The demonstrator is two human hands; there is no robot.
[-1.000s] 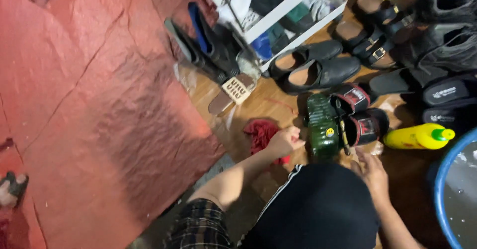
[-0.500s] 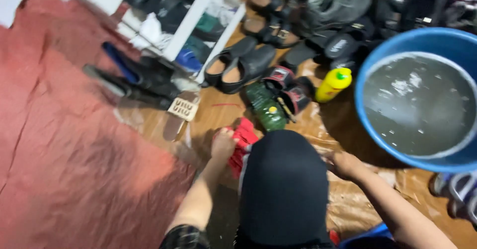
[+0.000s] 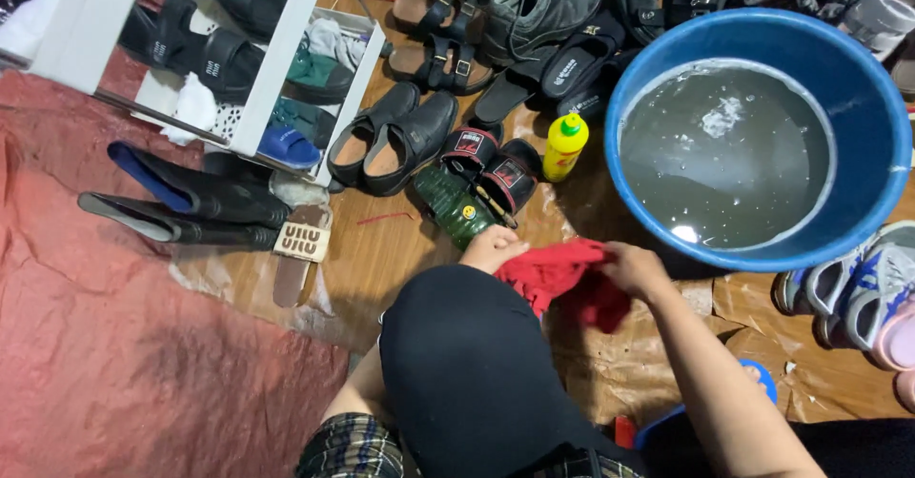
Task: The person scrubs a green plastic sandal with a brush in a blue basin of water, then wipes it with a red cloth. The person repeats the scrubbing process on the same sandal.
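Both hands, the left hand point(image 3: 493, 247) and right hand point(image 3: 633, 268), grasp the red cloth point(image 3: 562, 283) at the centre. The blue tub point(image 3: 863, 106) of water stands at two o'clock; a careless elbow could spill it onto the shoes.

Home entryway floor, shoe rack point(image 3: 276, 68), scattered shoes point(image 3: 396, 140)

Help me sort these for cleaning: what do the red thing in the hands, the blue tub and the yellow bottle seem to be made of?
Red cloth, held between left hand and right hand: soft fabric, matte, bunched in folds. Blue tub: likely plastic, with a smooth, evenly coloured, slightly glossy rim; it holds cloudy water. Yellow bottle: probably plastic, opaque and shiny, with a green cap.
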